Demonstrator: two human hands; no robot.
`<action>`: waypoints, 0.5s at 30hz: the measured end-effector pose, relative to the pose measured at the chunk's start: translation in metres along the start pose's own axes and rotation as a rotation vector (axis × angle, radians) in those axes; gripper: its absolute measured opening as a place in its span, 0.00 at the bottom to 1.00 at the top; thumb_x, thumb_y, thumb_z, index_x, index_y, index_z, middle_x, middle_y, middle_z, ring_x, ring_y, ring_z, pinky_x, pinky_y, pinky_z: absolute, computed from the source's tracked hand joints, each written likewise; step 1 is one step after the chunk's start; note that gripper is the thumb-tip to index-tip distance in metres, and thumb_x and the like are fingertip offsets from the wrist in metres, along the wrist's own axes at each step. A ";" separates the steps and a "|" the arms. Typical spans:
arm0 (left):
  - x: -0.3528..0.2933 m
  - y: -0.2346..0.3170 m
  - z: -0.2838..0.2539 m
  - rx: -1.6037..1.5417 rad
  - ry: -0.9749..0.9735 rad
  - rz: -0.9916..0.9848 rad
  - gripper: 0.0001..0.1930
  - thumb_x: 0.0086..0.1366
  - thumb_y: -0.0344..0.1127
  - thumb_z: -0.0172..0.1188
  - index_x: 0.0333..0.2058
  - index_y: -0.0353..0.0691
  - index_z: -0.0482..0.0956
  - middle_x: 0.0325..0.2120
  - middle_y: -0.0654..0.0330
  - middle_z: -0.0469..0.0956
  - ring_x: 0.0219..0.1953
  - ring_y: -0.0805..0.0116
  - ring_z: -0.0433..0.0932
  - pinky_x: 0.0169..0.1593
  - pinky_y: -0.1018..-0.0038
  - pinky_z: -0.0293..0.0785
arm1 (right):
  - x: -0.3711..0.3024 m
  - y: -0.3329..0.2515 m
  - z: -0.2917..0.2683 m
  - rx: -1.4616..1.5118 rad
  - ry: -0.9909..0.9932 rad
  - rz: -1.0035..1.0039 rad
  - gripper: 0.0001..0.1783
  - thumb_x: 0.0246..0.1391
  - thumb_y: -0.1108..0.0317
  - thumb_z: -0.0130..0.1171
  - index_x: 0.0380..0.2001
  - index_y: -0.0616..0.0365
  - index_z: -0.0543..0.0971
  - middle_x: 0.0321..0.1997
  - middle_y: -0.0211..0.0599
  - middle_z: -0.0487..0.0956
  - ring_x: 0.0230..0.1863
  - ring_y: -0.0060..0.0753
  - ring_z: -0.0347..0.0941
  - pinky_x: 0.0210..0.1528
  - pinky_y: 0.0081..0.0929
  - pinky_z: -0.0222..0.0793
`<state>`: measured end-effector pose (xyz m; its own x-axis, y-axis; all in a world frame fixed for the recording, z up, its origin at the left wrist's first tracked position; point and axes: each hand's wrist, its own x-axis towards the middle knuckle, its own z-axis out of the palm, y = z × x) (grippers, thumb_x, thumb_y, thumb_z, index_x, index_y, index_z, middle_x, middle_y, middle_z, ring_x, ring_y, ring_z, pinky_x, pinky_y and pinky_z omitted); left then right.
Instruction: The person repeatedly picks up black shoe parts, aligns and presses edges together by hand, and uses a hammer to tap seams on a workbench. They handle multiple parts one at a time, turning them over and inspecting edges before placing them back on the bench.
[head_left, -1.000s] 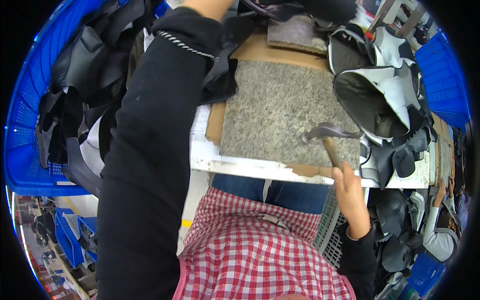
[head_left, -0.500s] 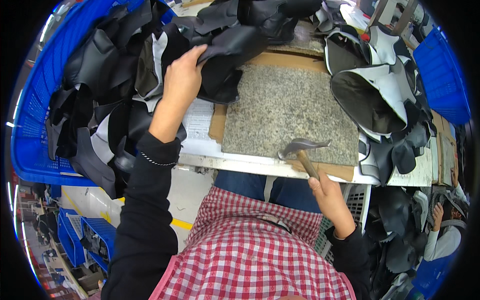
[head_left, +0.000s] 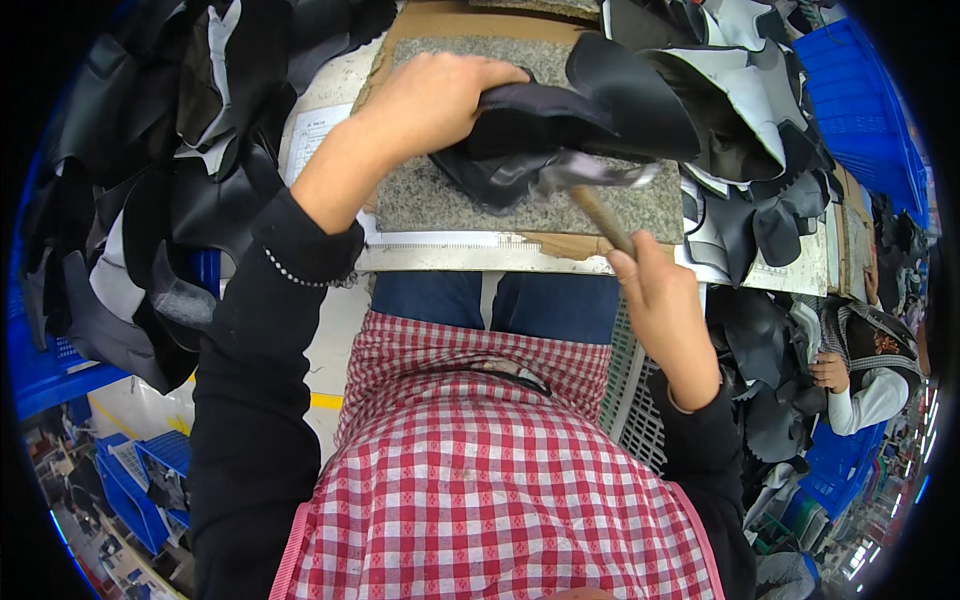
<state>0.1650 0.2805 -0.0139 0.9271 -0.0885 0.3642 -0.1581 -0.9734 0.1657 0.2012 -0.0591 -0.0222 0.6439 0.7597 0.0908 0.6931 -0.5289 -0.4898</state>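
Note:
A black leather boot upper (head_left: 625,105) lies over the speckled stone slab (head_left: 410,200) on the workbench. My left hand (head_left: 425,105) is closed on the upper's left end, with the thumb and some fingers hidden behind it. My right hand (head_left: 665,310) grips the wooden handle of a hammer (head_left: 605,222). The hammer's metal head is smeared by motion and sits at the upper's near edge; whether it touches cannot be told.
Black and grey uppers heap over a blue crate (head_left: 70,385) on the left. More uppers with pale linings (head_left: 765,150) are piled right of the slab, beside another blue crate (head_left: 865,110). A printed sheet (head_left: 308,135) lies left of the slab. A co-worker's hand (head_left: 828,372) shows at far right.
My left hand has brought the black upper from the pile at the back left onto the slab. The hammer in my right hand is now at the upper's near edge. The view has shifted.

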 end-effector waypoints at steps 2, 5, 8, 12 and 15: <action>0.013 0.001 -0.003 0.016 -0.073 -0.061 0.25 0.62 0.32 0.67 0.58 0.55 0.80 0.48 0.55 0.85 0.47 0.48 0.84 0.50 0.58 0.81 | 0.008 -0.014 -0.008 0.060 0.094 -0.027 0.14 0.71 0.59 0.58 0.41 0.59 0.72 0.21 0.50 0.76 0.24 0.60 0.78 0.25 0.47 0.69; 0.025 0.010 -0.010 0.034 -0.134 -0.114 0.19 0.63 0.34 0.64 0.53 0.54 0.83 0.43 0.49 0.85 0.43 0.46 0.84 0.48 0.53 0.80 | 0.036 -0.030 0.003 0.057 0.038 0.098 0.14 0.70 0.59 0.59 0.39 0.59 0.71 0.22 0.55 0.77 0.26 0.65 0.78 0.26 0.52 0.70; 0.025 0.016 -0.016 -0.004 -0.113 -0.152 0.14 0.62 0.42 0.60 0.44 0.52 0.89 0.31 0.45 0.85 0.37 0.41 0.84 0.43 0.49 0.79 | 0.054 -0.030 0.014 -0.145 -0.108 -0.058 0.16 0.69 0.59 0.59 0.36 0.60 0.69 0.21 0.55 0.78 0.25 0.65 0.78 0.26 0.53 0.71; 0.022 0.018 -0.021 -0.048 -0.141 -0.178 0.14 0.62 0.41 0.61 0.45 0.52 0.88 0.32 0.45 0.85 0.36 0.41 0.85 0.43 0.50 0.79 | 0.046 -0.015 0.014 -0.132 -0.009 0.012 0.16 0.70 0.58 0.59 0.37 0.58 0.69 0.20 0.53 0.77 0.24 0.64 0.77 0.24 0.53 0.70; 0.022 0.018 -0.021 -0.050 -0.070 -0.142 0.14 0.63 0.42 0.61 0.45 0.53 0.88 0.32 0.44 0.85 0.36 0.41 0.84 0.43 0.49 0.79 | 0.042 -0.004 0.016 0.039 0.003 -0.051 0.16 0.70 0.57 0.58 0.38 0.58 0.69 0.20 0.51 0.77 0.24 0.62 0.77 0.24 0.52 0.70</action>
<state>0.1757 0.2654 0.0162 0.9623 0.0328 0.2699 -0.0391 -0.9656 0.2569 0.2203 -0.0185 -0.0302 0.6088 0.7844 0.1188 0.7119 -0.4742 -0.5180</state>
